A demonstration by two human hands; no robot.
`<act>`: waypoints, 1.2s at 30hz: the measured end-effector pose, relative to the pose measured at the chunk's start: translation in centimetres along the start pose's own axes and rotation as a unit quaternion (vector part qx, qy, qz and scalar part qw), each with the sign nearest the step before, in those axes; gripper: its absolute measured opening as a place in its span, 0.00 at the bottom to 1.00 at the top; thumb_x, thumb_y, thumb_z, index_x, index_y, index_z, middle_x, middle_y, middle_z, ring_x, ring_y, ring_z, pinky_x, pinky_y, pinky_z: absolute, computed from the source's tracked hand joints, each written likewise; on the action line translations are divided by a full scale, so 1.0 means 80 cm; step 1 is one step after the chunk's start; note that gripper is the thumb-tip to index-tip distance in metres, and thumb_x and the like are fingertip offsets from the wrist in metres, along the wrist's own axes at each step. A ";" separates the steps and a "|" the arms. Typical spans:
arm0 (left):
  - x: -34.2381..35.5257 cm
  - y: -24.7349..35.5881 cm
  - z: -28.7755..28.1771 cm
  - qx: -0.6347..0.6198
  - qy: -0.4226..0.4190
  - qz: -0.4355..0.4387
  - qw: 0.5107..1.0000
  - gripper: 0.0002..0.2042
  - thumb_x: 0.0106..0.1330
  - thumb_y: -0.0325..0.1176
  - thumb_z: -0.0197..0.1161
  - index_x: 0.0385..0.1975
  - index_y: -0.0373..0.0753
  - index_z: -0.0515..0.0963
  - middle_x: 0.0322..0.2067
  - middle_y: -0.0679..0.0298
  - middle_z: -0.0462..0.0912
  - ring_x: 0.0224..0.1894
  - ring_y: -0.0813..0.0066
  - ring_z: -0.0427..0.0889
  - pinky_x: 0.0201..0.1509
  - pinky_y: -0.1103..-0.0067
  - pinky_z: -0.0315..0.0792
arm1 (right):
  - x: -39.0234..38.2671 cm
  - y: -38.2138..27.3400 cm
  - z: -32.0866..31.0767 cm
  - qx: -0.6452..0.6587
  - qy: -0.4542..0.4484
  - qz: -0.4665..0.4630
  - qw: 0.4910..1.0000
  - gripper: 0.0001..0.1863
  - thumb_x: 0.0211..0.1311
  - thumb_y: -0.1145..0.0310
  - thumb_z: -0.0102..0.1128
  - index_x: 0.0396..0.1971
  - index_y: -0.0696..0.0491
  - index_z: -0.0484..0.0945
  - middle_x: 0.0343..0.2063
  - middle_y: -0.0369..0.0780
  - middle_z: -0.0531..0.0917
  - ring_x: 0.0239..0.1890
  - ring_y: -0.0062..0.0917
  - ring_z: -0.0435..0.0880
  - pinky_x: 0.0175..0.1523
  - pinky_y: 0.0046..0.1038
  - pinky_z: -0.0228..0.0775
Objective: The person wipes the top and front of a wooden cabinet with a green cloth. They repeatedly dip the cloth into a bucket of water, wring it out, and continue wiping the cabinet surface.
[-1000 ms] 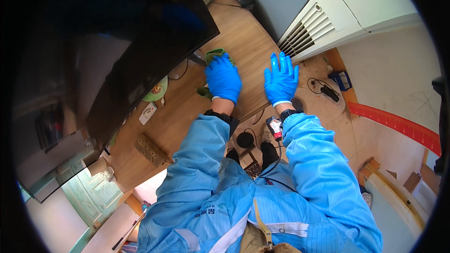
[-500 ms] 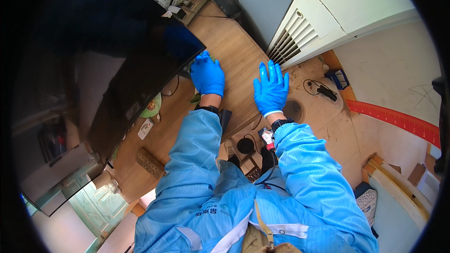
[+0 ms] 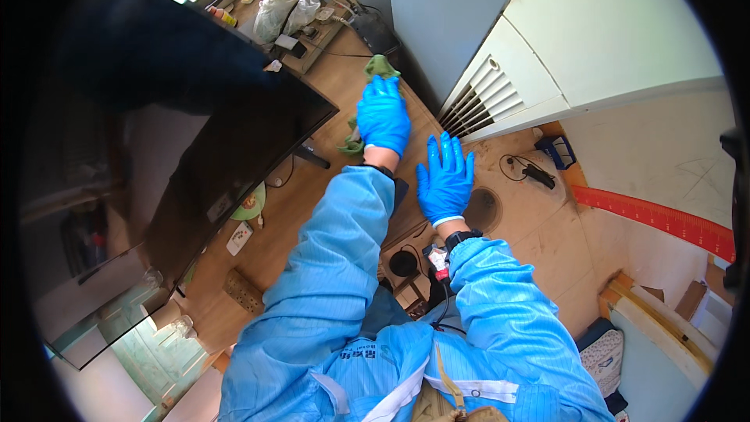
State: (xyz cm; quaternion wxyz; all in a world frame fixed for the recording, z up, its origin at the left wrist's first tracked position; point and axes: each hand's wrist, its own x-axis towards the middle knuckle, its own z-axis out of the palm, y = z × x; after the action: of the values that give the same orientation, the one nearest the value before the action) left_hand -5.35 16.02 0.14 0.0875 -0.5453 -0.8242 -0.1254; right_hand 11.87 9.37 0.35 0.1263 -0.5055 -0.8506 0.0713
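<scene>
Wiping step judged under way: left hand [image 3: 383, 115] pressed flat on crumpled green cloth [image 3: 380, 67] atop far brown wooden desktop [image 3: 328, 86]; right hand [image 3: 444, 180] splayed, empty, near; next stroke needs steady downward pressure.

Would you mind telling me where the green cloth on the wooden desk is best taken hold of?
Grip the bunched end of the green cloth that sticks out past the left hand, coming from above. That end is crumpled and raised off the wooden desk, so fingers can pinch it, while the middle lies pressed flat under the palm.
</scene>
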 end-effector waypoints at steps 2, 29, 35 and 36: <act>0.023 -0.006 0.011 0.010 -0.003 -0.056 0.998 0.19 0.65 0.38 0.59 0.54 0.39 0.75 0.50 0.53 0.77 0.50 0.53 0.77 0.50 0.61 0.75 | 0.001 -0.001 -0.001 -0.004 -0.007 -0.001 1.000 0.32 0.67 0.52 0.54 0.69 0.46 0.64 0.70 0.42 0.62 0.73 0.39 0.58 0.75 0.52 0.39; -0.031 0.019 -0.025 -0.124 -0.113 0.232 0.958 0.15 0.61 0.34 0.61 0.48 0.44 0.82 0.53 0.60 0.80 0.54 0.53 0.77 0.57 0.65 0.75 | -0.004 0.006 0.017 0.053 0.093 -0.021 0.994 0.24 0.65 0.61 0.57 0.60 0.48 0.74 0.65 0.43 0.70 0.68 0.41 0.65 0.73 0.51 0.48; -0.104 -0.007 -0.081 -0.064 -0.081 0.285 0.953 0.26 0.60 0.43 0.66 0.61 0.57 0.73 0.62 0.55 0.71 0.57 0.49 0.75 0.55 0.60 0.73 | -0.041 0.059 -0.022 0.216 0.047 -0.111 0.969 0.19 0.67 0.66 0.55 0.56 0.52 0.78 0.62 0.43 0.75 0.66 0.41 0.69 0.71 0.45 0.56; -0.110 -0.016 -0.088 -0.042 -0.024 0.289 0.956 0.30 0.58 0.45 0.68 0.64 0.60 0.71 0.64 0.53 0.69 0.61 0.47 0.72 0.58 0.58 0.71 | -0.071 0.078 -0.033 0.287 0.052 -0.087 0.953 0.18 0.67 0.66 0.55 0.55 0.52 0.78 0.61 0.44 0.76 0.65 0.41 0.70 0.70 0.43 0.58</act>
State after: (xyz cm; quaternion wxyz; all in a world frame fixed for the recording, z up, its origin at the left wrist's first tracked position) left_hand -3.06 5.67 4.22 0.0767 -0.7661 -0.6275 -0.1162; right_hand 20.50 7.36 0.51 0.3159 -0.3747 -0.8272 0.2747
